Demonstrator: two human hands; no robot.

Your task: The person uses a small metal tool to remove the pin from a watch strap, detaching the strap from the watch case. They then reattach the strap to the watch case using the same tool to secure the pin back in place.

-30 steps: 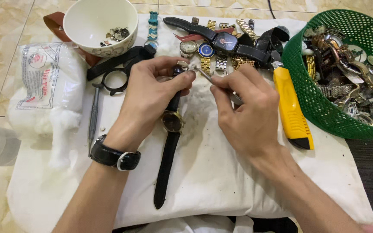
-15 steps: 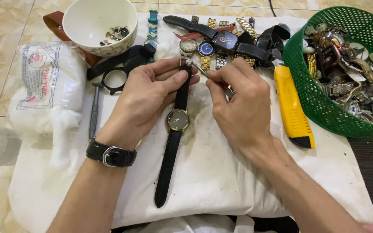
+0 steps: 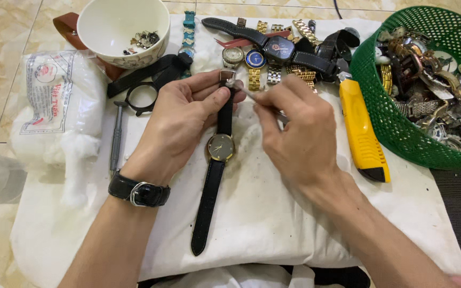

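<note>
A wristwatch (image 3: pixel 220 148) with a dark round dial and a long black strap lies lengthwise on a white cloth (image 3: pixel 273 213). My left hand (image 3: pixel 180 120), with a black watch on its wrist, pinches the buckle end of the strap at the far end. My right hand (image 3: pixel 300 136) holds a thin metal tool (image 3: pixel 254 97) whose tip touches the buckle between my left fingers.
A green mesh basket (image 3: pixel 396 122) of watch parts stands at the right, with a yellow utility knife (image 3: pixel 361 128) beside it. Several watches (image 3: pixel 273 53) lie along the far edge. A white bowl (image 3: pixel 102 21), a small screwdriver (image 3: pixel 116 138) and a bag of cotton (image 3: pixel 54 101) are at the left.
Both hands have shifted slightly toward the far edge, and the watch slid with them. The grips on strap and tool are unchanged.
</note>
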